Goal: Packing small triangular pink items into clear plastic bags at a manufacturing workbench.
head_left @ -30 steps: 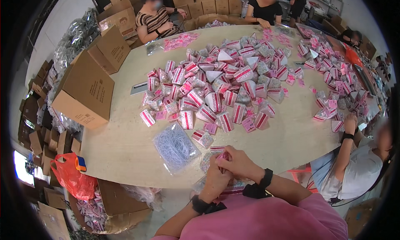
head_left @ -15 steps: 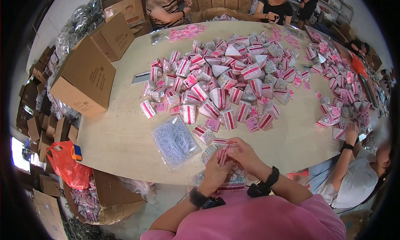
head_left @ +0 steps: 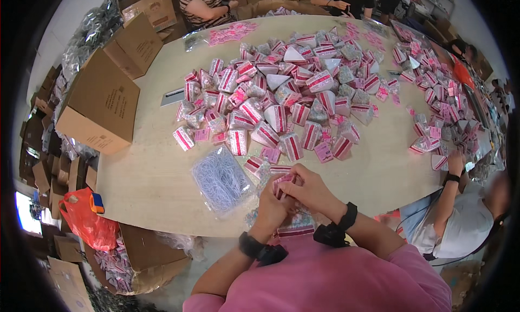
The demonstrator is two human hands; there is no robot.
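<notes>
Close to the table's near edge, my left hand (head_left: 272, 208) and my right hand (head_left: 314, 191) are together, fingers closed around small pink cards (head_left: 281, 185). The fingers hide much of the cards, so I cannot tell how many there are. Below my hands, against the pink shirt, sits a wedge-shaped pack (head_left: 295, 225) with white and pink bands, partly covered by the wrists. Just beyond the hands lies another cake-slice-shaped pack (head_left: 253, 164). To the left of them is a clear bag of thin white cords (head_left: 221, 181).
A large heap of wedge packs (head_left: 276, 98) covers the table's middle, with pink cards (head_left: 233, 33) behind it. Cardboard boxes (head_left: 103, 103) stand at the left, above a red plastic bag (head_left: 89, 217). A co-worker's arm (head_left: 447, 198) reaches a second heap at the right.
My hands have moved slightly up and left in the picture, still on the pink cards. The right fingers are now closer over them. The whole scene has shifted a little left and up.
</notes>
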